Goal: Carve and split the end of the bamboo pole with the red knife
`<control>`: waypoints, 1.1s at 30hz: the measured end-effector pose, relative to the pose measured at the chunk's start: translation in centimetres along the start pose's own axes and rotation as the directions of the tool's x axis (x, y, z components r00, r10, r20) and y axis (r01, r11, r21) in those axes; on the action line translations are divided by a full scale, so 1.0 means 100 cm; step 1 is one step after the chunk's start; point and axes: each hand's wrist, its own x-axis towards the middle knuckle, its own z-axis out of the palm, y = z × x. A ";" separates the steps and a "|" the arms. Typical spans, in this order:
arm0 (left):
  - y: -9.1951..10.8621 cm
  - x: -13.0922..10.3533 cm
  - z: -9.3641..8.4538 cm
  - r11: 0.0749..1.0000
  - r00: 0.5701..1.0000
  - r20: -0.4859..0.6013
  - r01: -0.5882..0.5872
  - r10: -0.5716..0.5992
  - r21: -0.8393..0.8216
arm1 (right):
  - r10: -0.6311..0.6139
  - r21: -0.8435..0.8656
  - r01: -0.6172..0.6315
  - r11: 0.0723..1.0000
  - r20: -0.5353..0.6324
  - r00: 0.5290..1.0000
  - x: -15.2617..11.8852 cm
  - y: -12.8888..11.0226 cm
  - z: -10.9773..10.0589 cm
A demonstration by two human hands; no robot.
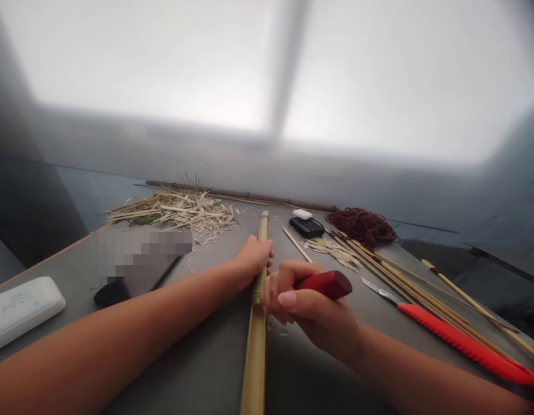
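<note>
A length of split bamboo (255,351) runs away from me down the middle of the table, its near part cut open and its far end whole. My left hand (253,260) is closed around the bamboo near its far end. Just nearer to me, my right hand (304,302) is wrapped round a tool with a dark red handle (325,285), against the bamboo's right side. The tool's working end is hidden behind my fingers and the cane. Small pale chips lie on the table beside the bamboo.
A heap of bamboo shavings (184,210) lies at the back left. To the right are a red utility knife (466,343), thin bamboo sticks (405,288), brown cord (362,226) and a black case (307,226). A white case (27,308) sits at left, near a dark blurred-out object (141,271).
</note>
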 end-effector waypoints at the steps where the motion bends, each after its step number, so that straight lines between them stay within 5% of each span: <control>1: 0.000 0.001 -0.001 0.991 0.998 0.002 -0.067 0.067 0.120 | 0.007 0.007 -0.007 1.000 -0.002 1.000 -0.001 0.001 -0.002; 5: 0.003 0.004 -0.012 0.700 0.941 0.083 -0.302 0.329 0.648 | -0.010 0.135 0.011 0.991 -0.006 1.000 0.003 0.011 -0.010; 9: 0.008 0.003 -0.025 0.450 0.885 0.197 -0.393 0.422 0.802 | -0.019 0.093 0.018 0.996 0.014 1.000 0.006 0.017 -0.012; 13: 0.011 0.002 -0.028 0.484 0.896 0.280 -0.425 0.344 0.765 | -0.074 0.082 0.070 0.994 0.042 0.996 0.003 0.013 -0.010; 22: 0.019 -0.015 -0.020 0.543 0.955 0.141 -0.266 0.260 0.796 | -0.019 0.058 0.015 0.998 0.073 0.997 0.002 -0.002 0.001; 29: 0.010 -0.013 -0.017 0.483 0.926 0.137 -0.305 0.351 0.821 | 0.011 0.313 0.026 0.949 -0.115 0.993 0.006 -0.012 -0.001; 33: 0.006 -0.008 -0.017 0.416 0.932 0.171 -0.301 0.320 0.858 | -0.041 0.304 0.085 0.949 -0.148 0.988 0.006 -0.018 -0.003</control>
